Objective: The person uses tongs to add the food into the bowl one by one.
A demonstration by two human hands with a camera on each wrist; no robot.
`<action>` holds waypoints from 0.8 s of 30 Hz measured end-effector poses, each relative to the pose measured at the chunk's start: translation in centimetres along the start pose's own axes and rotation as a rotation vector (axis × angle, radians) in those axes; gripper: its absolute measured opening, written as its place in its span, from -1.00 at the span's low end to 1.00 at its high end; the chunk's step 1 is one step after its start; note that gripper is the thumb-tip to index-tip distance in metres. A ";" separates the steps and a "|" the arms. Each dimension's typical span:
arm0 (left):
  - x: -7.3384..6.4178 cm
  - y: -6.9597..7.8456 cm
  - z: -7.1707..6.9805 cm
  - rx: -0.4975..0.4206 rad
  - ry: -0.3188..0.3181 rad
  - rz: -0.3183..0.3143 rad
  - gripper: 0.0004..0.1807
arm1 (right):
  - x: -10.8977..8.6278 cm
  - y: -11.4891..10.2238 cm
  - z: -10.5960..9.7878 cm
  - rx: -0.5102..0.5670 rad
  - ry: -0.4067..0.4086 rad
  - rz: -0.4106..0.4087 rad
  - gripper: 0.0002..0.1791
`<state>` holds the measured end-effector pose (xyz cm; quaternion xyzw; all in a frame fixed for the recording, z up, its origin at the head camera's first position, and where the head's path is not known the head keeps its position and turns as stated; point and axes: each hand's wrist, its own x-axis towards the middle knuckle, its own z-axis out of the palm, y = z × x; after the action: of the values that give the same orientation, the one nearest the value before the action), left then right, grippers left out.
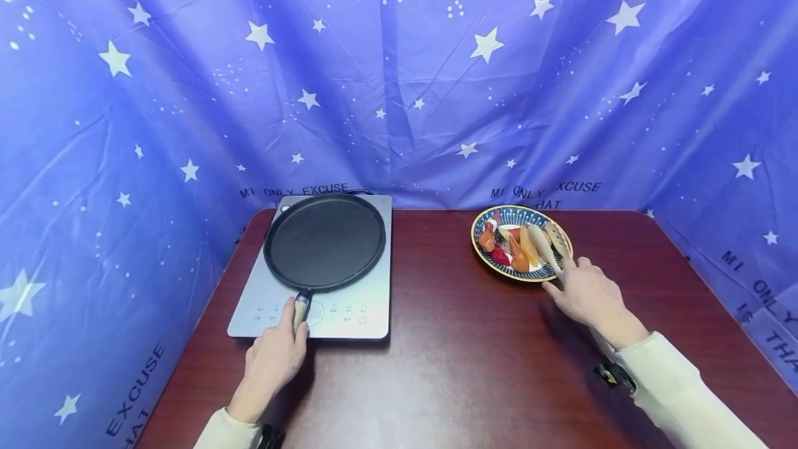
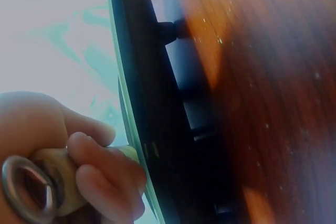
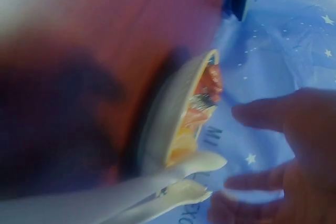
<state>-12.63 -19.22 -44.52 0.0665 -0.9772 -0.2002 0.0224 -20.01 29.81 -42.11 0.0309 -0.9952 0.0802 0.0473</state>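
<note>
Pale tongs [image 1: 544, 249] lie across a patterned plate [image 1: 512, 212] of food [image 1: 519, 260], at one o'clock on the dark red worktop [image 1: 449, 373]. The right hand [image 1: 586, 295] is close by, its grip spread, the tongs towards its ten o'clock; contact is unclear. They look light and smooth, best pinched across both arms. The left hand [image 1: 274, 353] has its grip curled around a handle [image 1: 300, 313], the black pan [image 1: 327, 241] at one o'clock from it, likely heavy and rigid, so best lifted there

On the table [image 1: 449, 359], the pan [image 1: 325, 242] sits on the cooktop [image 1: 252, 314], left of the plate [image 1: 516, 214] of food [image 1: 519, 255].
</note>
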 end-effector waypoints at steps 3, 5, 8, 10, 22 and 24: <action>0.0 -0.1 0.1 -0.003 0.008 0.003 -0.42 | -0.9 1.0 0.3 -0.002 0.028 0.069 -0.35; 0.0 -0.2 0.2 -0.006 0.007 0.002 -0.41 | -1.5 1.6 0.4 -0.004 0.020 0.111 -0.32; 0.1 -0.2 0.2 -0.007 0.006 -0.001 -0.41 | -2.2 2.2 0.5 -0.014 -0.014 0.145 -0.28; 0.1 -0.3 0.2 -0.007 0.006 -0.004 -0.41 | -2.5 2.4 0.5 -0.020 -0.045 0.155 -0.25; 0.1 -0.2 0.1 -0.013 0.003 -0.012 -0.40 | -3.2 3.9 1.9 -0.003 -0.151 0.178 -0.23; 0.2 -0.2 0.1 -0.009 -0.001 -0.010 -0.39 | -3.3 4.2 2.2 -0.001 -0.150 0.175 -0.27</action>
<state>-12.76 -19.37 -44.64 0.0711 -0.9760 -0.2049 0.0213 -17.19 33.75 -45.27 -0.0504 -0.9949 0.0807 -0.0347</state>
